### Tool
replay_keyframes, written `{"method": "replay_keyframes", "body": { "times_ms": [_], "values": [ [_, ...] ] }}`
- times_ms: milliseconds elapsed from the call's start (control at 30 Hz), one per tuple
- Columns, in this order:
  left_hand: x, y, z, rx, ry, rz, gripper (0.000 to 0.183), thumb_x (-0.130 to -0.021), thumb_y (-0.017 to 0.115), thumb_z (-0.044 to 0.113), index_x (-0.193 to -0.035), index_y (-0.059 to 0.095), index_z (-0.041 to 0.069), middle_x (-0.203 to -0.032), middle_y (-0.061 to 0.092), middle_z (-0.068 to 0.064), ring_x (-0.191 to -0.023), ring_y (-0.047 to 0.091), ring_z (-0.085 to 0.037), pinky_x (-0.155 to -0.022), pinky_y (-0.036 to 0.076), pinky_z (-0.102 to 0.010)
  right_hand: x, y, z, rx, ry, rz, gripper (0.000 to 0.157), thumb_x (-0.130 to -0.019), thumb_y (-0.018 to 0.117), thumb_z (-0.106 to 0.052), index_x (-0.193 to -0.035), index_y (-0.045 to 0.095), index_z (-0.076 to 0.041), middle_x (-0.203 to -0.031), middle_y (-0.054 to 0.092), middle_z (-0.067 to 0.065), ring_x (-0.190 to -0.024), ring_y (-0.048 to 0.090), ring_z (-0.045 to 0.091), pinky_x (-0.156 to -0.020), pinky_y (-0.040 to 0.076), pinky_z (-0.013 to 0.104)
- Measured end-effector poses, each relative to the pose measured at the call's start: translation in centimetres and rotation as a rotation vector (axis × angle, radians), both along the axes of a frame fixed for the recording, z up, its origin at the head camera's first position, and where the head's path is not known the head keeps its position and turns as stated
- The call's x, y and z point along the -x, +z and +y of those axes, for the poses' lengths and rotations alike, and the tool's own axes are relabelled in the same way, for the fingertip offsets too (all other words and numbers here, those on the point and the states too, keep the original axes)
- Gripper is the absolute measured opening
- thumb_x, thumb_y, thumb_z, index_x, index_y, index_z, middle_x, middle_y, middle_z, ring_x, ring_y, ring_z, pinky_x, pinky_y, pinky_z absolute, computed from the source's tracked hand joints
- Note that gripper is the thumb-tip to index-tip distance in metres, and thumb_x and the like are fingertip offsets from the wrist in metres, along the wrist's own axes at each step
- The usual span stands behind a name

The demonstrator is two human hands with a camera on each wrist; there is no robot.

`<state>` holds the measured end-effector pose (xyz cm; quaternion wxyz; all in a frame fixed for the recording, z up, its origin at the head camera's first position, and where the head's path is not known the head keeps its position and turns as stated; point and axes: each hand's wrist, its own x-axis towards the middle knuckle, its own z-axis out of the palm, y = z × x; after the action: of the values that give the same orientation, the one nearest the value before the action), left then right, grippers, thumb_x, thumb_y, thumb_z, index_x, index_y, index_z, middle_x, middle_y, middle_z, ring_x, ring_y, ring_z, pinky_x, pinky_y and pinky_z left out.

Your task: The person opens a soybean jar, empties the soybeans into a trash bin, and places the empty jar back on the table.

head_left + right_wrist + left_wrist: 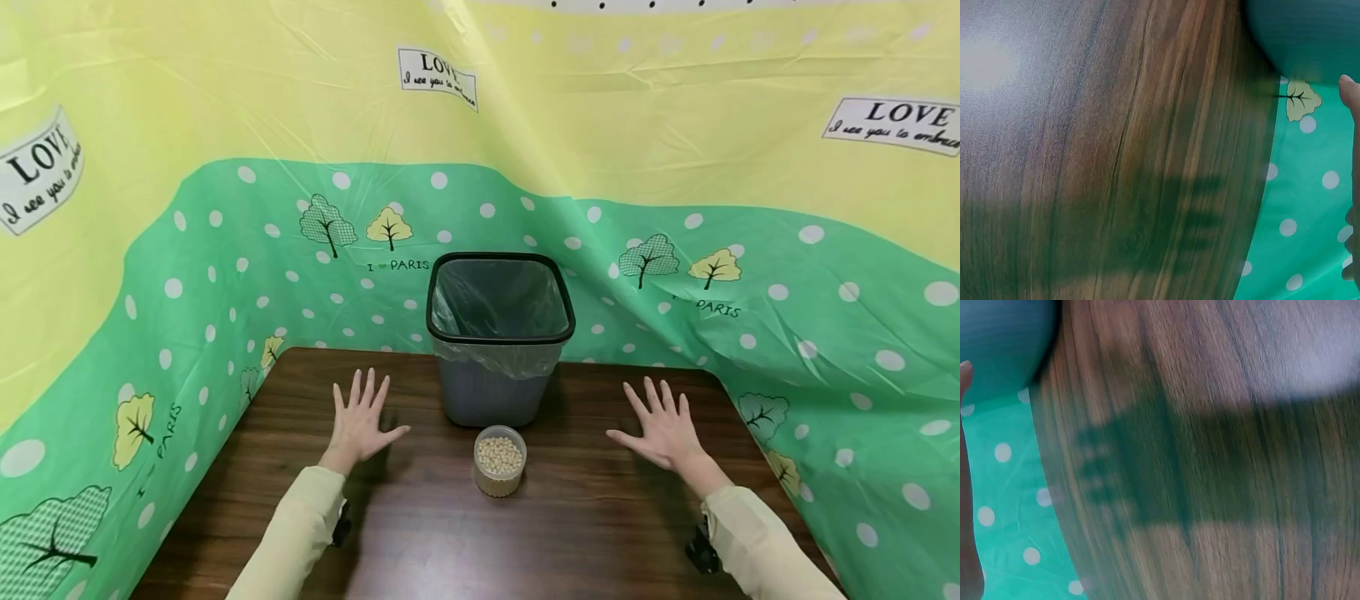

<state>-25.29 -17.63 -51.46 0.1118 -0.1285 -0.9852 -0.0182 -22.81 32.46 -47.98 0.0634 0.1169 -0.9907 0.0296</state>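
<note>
My left hand is held over the left part of the table, fingers spread and straight, with nothing in it. On the other side my right hand is spread the same way, palm down and holding nothing. Between them stands a clear round tub filled with pale, round beans. Right behind the tub is a grey trash bin with a black rim and a clear plastic liner. Each wrist view shows only an edge of its hand, the bin's side and the hand's shadow on the wood.
The dark wooden table ends just behind the bin. A green and yellow printed curtain hangs around its back and both sides. Light glares off the table's front middle.
</note>
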Motion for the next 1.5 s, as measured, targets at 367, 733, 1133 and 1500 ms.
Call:
{"method": "replay_keyframes", "body": {
  "times_ms": [367, 733, 1133, 1500],
  "values": [
    [-0.9, 0.5, 2.4, -0.011, -0.089, 0.035, 0.098, -0.074, 0.045, 0.074, -0.146, 0.018, 0.015, -0.151, 0.010, -0.015, -0.137, 0.003, -0.034, -0.102, 0.006, -0.064, -0.5, 0.5, -2.0, 0.033, 0.055, -0.030, 0.092, -0.077, 0.051, -0.067, -0.144, 0.027, -0.009, -0.145, 0.017, 0.026, -0.131, 0.011, 0.047, -0.101, 0.007, 0.064],
    [-2.1, 0.8, 5.2, -0.023, -0.181, 0.050, 0.098, -0.074, 0.046, 0.074, -0.146, 0.018, 0.014, -0.150, 0.012, -0.014, -0.138, 0.006, -0.032, -0.102, 0.007, -0.064, -0.9, 0.7, -4.1, 0.105, 0.184, -0.034, 0.088, -0.077, 0.054, -0.064, -0.145, 0.024, -0.016, -0.147, 0.018, 0.020, -0.133, 0.015, 0.043, -0.102, 0.011, 0.061],
    [-3.5, 1.4, 8.2, -0.073, -0.315, 0.055, 0.097, -0.075, 0.046, 0.072, -0.144, 0.024, 0.009, -0.148, 0.021, -0.016, -0.136, 0.015, -0.031, -0.102, 0.016, -0.061, -2.0, 0.2, -6.7, 0.336, 0.315, -0.075, 0.086, -0.078, 0.063, -0.052, -0.145, 0.024, -0.016, -0.147, 0.025, 0.014, -0.132, 0.025, 0.035, -0.101, 0.025, 0.056],
    [-4.1, 1.0, 10.3, -0.224, -0.431, -0.077, 0.094, -0.074, 0.059, 0.062, -0.141, 0.030, 0.002, -0.144, 0.031, -0.016, -0.131, 0.030, -0.031, -0.101, 0.025, -0.056, -2.8, -2.5, -9.3, 0.560, 0.302, -0.121, 0.086, -0.073, 0.071, -0.048, -0.142, 0.032, -0.015, -0.141, 0.037, 0.009, -0.125, 0.038, 0.032, -0.094, 0.037, 0.053]
  ]
}}
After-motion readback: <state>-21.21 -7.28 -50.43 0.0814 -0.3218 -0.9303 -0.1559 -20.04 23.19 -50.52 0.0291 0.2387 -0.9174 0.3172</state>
